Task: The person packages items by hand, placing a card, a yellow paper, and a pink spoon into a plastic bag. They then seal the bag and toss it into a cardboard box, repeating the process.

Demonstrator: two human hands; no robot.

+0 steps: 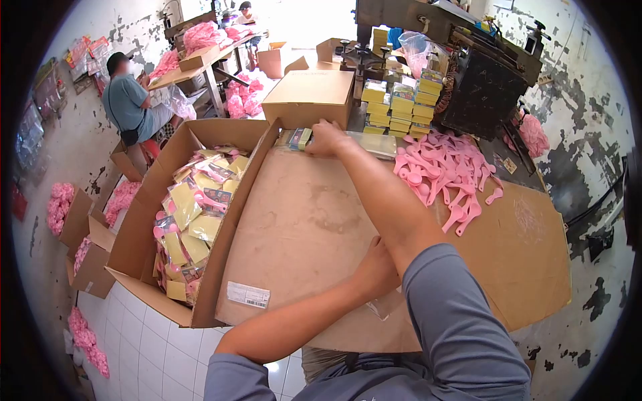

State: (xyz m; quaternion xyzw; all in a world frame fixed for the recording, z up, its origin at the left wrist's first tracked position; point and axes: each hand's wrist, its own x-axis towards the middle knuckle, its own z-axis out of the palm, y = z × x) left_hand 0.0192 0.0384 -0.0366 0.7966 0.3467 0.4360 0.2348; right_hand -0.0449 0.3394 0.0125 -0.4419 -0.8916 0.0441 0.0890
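At the far edge of the cardboard-covered table, my right hand (326,138) curls its fingers at the right end of a small stack of cards (299,138). The stack lies on clear plastic bags (378,144) by a closed carton. My left hand (376,267) is low over the cardboard (301,214), partly behind my right forearm; its fingers are mostly hidden. A clear plastic piece (383,307) shows just below it. Pink plastic spoons (441,164) lie heaped on the right, in front of stacked yellow-edged cards (401,103).
Left of the table, an open carton (234,220) holds many bagged cards with pink spoons. The closed carton (309,93) stands at the back, a dark machine (475,87) at the back right. A seated person (127,100) is at another table, far left; another is farther back.
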